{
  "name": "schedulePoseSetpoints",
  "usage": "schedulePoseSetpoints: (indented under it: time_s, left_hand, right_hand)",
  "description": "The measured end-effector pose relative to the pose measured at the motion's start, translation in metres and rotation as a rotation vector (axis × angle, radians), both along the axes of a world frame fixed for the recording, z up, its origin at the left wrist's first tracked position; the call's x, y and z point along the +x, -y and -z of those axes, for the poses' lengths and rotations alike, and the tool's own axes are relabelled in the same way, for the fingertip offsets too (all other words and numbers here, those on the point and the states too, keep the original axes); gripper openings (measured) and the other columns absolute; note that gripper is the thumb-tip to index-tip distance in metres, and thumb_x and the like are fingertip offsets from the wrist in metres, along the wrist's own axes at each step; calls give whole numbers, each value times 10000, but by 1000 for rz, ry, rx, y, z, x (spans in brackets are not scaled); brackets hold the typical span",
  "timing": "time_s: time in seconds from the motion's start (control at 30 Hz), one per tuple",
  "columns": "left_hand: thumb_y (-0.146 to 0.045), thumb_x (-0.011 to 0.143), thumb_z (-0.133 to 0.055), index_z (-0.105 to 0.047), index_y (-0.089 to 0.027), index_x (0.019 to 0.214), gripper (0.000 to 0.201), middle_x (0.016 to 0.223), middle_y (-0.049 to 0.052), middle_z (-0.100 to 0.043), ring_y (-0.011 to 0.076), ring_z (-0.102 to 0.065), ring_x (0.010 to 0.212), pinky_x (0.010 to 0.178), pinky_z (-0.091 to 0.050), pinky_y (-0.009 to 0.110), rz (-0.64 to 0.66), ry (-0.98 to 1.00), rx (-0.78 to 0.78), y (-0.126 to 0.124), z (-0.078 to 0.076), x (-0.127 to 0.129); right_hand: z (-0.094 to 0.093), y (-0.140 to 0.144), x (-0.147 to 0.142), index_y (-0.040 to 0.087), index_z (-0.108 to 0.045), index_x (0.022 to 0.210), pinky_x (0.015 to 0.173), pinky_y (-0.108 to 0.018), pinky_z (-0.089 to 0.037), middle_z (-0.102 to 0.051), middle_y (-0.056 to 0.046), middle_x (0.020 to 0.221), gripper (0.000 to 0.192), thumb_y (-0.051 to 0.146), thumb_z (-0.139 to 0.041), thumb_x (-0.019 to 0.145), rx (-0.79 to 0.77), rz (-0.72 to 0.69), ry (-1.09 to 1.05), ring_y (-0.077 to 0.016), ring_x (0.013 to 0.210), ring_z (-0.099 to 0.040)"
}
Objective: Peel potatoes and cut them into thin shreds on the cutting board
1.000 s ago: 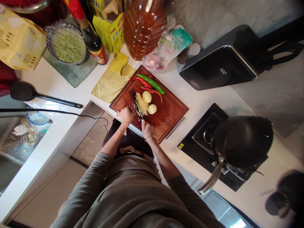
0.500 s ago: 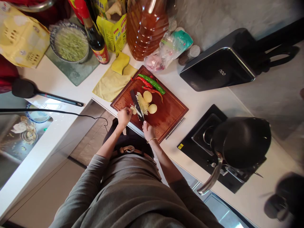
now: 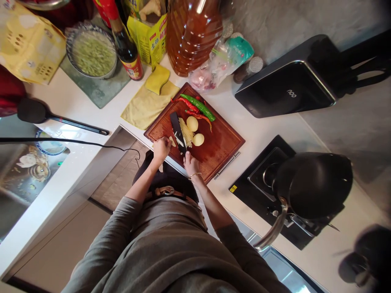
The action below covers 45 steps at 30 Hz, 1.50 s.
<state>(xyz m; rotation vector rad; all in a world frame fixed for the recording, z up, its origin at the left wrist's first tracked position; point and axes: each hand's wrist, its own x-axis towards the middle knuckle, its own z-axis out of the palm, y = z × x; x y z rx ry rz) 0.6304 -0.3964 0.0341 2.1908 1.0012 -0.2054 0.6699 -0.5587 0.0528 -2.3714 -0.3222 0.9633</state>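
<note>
A person slices potato on a red-brown cutting board (image 3: 214, 148) at the near edge of a white surface (image 3: 76, 106). Right hand (image 3: 191, 162), grip closed on the handle of a dark knife (image 3: 177, 131), blade pointing toward 11 o'clock over a pile of potato shreds (image 3: 186, 132). Left hand (image 3: 161, 147), grip pinched on a pale potato piece (image 3: 172, 141) just beside the blade at its 9 o'clock. Two peeled potatoes (image 3: 195, 131) lie at 2 o'clock of the knife; red & green chillies (image 3: 197, 108) at the board's far edge.

Judged: clean cuts need fingertips curled back from the blade, piece held flat, strokes even w/ thin spacing.

Writing: "noo" reads on the black appliance (image 3: 287, 87) at 3 o'clock of the board. Yellow carton (image 3: 149, 38) at 12 o'clock carries red Chinese characters, too small to read. Sauce bottle (image 3: 128, 53) label unreadable.
</note>
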Motion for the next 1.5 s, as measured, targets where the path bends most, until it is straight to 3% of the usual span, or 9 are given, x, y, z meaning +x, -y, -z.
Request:
schedulePoseSetpoints:
  time_s: [0.17,0.37,0.57,0.87,1.1,1.2,1.5]
  left_hand:
    - [-212,813,-510,-629,-169,758,137,748,49,-680,142,-609,664,663,-421,235,20,41,-27,-2,2,-5]
    - [-195,805,-510,-632,-168,770,130,786,70,-686,164,-624,707,705,-429,258,27,42,3,0,4,-4]
    - [-199,811,-513,-625,-168,759,127,771,60,-681,157,-618,698,691,-430,247,66,47,-14,-3,3,-6]
    - [-180,818,-493,-635,-157,799,145,809,83,-687,170,-631,747,718,-433,256,103,19,1,-3,-2,-6]
    - [-196,813,-509,-638,-171,790,133,806,76,-694,169,-641,762,718,-437,252,76,-8,-4,-1,-1,-4]
    - [-197,808,-513,-640,-172,783,131,800,74,-693,166,-641,754,718,-438,247,73,7,-16,-2,-1,-5]
    - [-211,830,-489,-641,-158,816,162,816,91,-699,182,-647,757,716,-441,262,62,-14,-2,-2,-1,-3]
  right_hand:
    - [-5,4,-3,173,-633,717,574,-239,-389,-639,-75,587,685,548,-104,937,-18,-64,37,-160,576,-614]
    - [-10,-3,-7,153,-677,848,604,-255,-380,-701,-133,726,579,500,-225,952,-225,-169,127,-204,684,-658]
    - [-3,6,-6,155,-688,879,623,-240,-393,-711,-117,741,650,495,-141,962,-134,-123,113,-186,714,-668]
    - [-13,-2,-10,143,-673,870,605,-258,-373,-704,-144,757,579,479,-210,958,-245,-201,130,-208,706,-657]
    - [-9,3,-8,156,-647,742,589,-251,-382,-657,-99,619,707,520,-77,947,-75,-56,48,-173,604,-618]
    - [-12,4,-11,157,-638,736,581,-246,-375,-647,-89,611,699,535,-86,943,-48,-55,56,-166,598,-613]
    - [-12,-4,-17,158,-649,792,609,-250,-359,-690,-130,733,572,475,-204,961,-175,-137,92,-189,703,-642]
